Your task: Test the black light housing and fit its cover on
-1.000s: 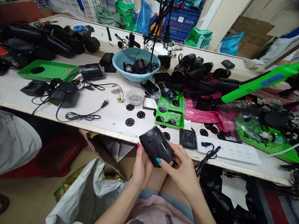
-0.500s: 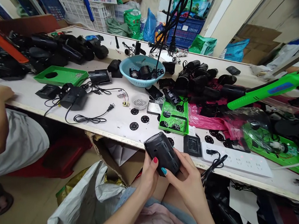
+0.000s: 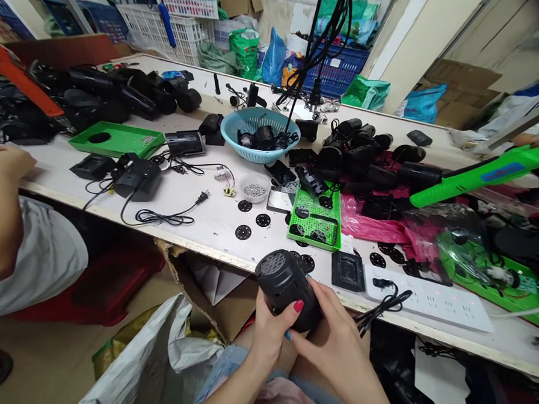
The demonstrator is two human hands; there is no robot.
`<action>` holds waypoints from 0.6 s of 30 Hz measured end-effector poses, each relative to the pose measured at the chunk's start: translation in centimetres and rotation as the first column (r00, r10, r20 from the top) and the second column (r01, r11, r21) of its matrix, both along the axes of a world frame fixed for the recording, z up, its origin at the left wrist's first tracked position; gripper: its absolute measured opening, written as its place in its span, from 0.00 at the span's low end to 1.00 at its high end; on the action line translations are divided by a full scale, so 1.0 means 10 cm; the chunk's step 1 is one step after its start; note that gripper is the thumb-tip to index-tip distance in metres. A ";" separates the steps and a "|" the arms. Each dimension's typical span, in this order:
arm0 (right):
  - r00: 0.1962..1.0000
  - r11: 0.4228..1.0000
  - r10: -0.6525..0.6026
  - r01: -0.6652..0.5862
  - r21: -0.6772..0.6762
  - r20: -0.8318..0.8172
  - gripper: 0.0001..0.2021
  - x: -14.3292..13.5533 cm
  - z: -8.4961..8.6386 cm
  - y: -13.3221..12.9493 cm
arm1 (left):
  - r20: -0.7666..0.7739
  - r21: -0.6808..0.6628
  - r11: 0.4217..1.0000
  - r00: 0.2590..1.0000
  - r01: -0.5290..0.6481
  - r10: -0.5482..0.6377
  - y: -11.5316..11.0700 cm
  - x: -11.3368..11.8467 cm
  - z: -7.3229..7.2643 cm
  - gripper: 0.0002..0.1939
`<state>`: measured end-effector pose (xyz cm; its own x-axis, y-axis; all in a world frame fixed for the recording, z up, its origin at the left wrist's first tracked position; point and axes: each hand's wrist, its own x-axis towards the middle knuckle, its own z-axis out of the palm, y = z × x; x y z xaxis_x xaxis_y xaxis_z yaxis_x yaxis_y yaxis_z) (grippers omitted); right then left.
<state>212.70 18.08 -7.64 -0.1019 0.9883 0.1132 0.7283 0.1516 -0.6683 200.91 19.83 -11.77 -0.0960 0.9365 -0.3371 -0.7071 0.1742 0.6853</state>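
A black cylindrical device with a round mesh end is held over my lap, just off the table's front edge. My left hand wraps its left side, the red-nailed thumb lying across the front. On its right side and lower end, my right hand grips it, thumb low near the left thumb. The mesh end faces up and toward the table. Beyond it, several black perforated discs lie on the table, near a green perforated tray and a black square part.
A white power strip lies along the right front edge. Farther back are a blue basket, a bowl of screws and piled black housings. Cables hang overhead. At the left, another person's arm rests by the table.
The device has turned in my hands, so its mesh end now shows more, and it sits slightly lower. My right fingers have shifted round its side. The view has moved slightly.
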 end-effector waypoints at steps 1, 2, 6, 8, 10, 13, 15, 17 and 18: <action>1.000 1.000 0.003 -0.004 0.026 0.030 0.35 0.00 -0.03 0.00 | -0.021 -0.004 1.000 1.000 -0.011 0.011 0.00 0.00 0.00 0.35; 0.998 0.998 -0.003 0.000 0.059 0.055 0.35 0.01 -0.05 -0.01 | -0.035 -0.006 1.000 0.999 -0.022 0.021 -0.01 0.01 -0.01 0.36; 0.990 0.983 -0.049 0.024 0.183 0.130 0.33 0.02 -0.12 0.00 | -0.016 -0.014 0.998 0.998 -0.056 0.056 -0.02 0.07 -0.08 0.38; 0.986 0.975 -0.055 0.018 0.222 0.159 0.34 0.03 -0.13 0.01 | 0.001 -0.016 0.998 0.998 -0.059 0.059 -0.03 0.09 -0.10 0.38; 0.984 0.968 -0.046 0.002 0.250 0.170 0.34 0.04 -0.14 0.01 | -0.002 -0.004 0.998 0.998 -0.056 0.056 -0.04 0.10 -0.10 0.38; 0.990 0.977 -0.029 0.000 0.211 0.135 0.34 0.03 -0.16 0.01 | -0.045 0.004 0.996 0.995 -0.084 0.084 -0.05 0.11 -0.08 0.38; 0.995 0.986 -0.050 0.035 0.161 0.088 0.35 0.01 -0.19 0.01 | -0.074 0.020 0.995 0.993 -0.093 0.095 -0.05 0.11 -0.07 0.37; 0.996 0.988 -0.078 0.071 0.134 0.046 0.34 -0.01 -0.21 0.01 | -0.089 0.046 0.995 0.992 -0.086 0.090 -0.05 0.11 -0.04 0.37; 0.995 0.988 -0.091 0.086 0.129 0.032 0.34 -0.02 -0.22 0.01 | -0.091 0.053 0.995 0.991 -0.089 0.094 -0.04 0.11 -0.02 0.38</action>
